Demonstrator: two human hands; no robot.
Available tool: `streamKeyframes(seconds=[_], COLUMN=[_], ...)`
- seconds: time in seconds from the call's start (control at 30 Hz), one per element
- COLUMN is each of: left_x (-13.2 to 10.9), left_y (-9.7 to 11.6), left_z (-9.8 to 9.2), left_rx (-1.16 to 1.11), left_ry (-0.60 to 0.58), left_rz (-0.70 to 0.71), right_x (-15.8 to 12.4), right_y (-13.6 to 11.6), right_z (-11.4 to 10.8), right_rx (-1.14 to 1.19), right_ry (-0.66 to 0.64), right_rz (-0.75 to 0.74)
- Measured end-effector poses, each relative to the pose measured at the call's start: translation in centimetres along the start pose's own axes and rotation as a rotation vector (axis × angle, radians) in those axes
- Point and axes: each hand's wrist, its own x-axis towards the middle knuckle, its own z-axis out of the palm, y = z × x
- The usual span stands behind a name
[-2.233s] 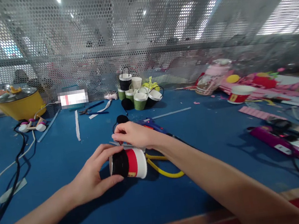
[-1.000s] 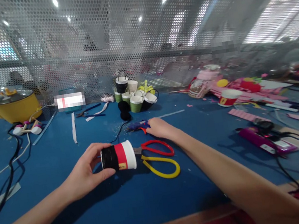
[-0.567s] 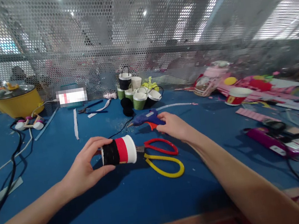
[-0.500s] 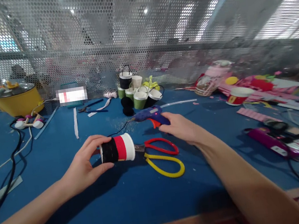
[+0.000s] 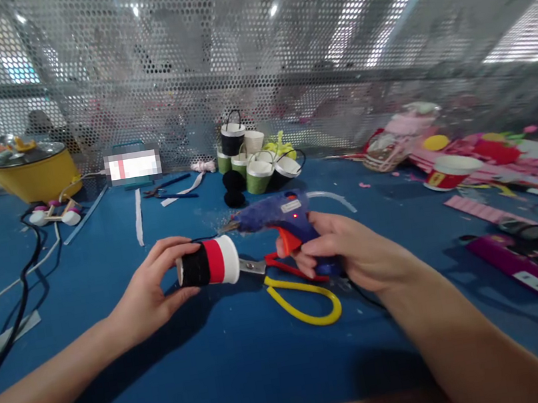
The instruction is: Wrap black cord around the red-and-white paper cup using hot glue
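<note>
My left hand (image 5: pixel 149 293) grips a paper cup (image 5: pixel 208 262) lying on its side, with a black band, a red band and a white rim, just above the blue table (image 5: pixel 233 368). My right hand (image 5: pixel 352 250) is wrapped round the handle of a blue glue gun (image 5: pixel 276 217) with an orange trigger and a lit red light. Its nozzle points left, close above the cup. Scissors with red and yellow handles (image 5: pixel 302 291) lie on the table under the gun.
A cluster of small decorated cups (image 5: pixel 256 163) stands at the back by the perforated metal screen. A yellow pot (image 5: pixel 32 173) sits far left with cables (image 5: pixel 20 292) trailing forward. Pink craft scraps, a red-white bowl (image 5: pixel 449 171) and a purple tool (image 5: pixel 520 258) crowd the right.
My right hand left the cup, reached back to the glue gun, picked it up and brought it toward the cup. The scissors now lie uncovered on the table.
</note>
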Motion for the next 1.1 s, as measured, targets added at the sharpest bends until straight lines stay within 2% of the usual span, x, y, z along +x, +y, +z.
streamKeyframes(seconds=[0.17,0.3,0.5,0.63,0.73,0.9,1.1], left_x=[0.0,0.1,0.1,0.1,0.2,0.2,0.3], left_y=[0.0,0.1,0.2,0.2,0.2,0.3,0.4], left_z=[-0.1,-0.1,-0.2,-0.3,-0.3,-0.3,-0.4], left_rx=[-0.02,-0.036,-0.012,0.005,0.006,0.02,0.048], left_ry=[0.001,-0.014,-0.018,-0.03,-0.033,-0.039,-0.048], left_rz=[0.002,0.005,0.004,-0.001,-0.01,0.002,0.004], right_x=[0.0,-0.5,-1.1,-1.1,-1.2,-1.3,-1.5], right_y=[0.5,0.1,0.3,0.7,0.3,-0.1,0.7], right_z=[0.6,1.2,1.7,1.7,2.0,2.7,2.5], right_rx=[-0.064,-0.252,-0.615,-0.818,-0.839,-0.823,-0.829], right_ry=[-0.019,-0.088,0.06,0.069,0.079,0.096,0.093], right_rz=[0.055,-0.001,-0.161,-0.253,-0.273,-0.222,-0.295])
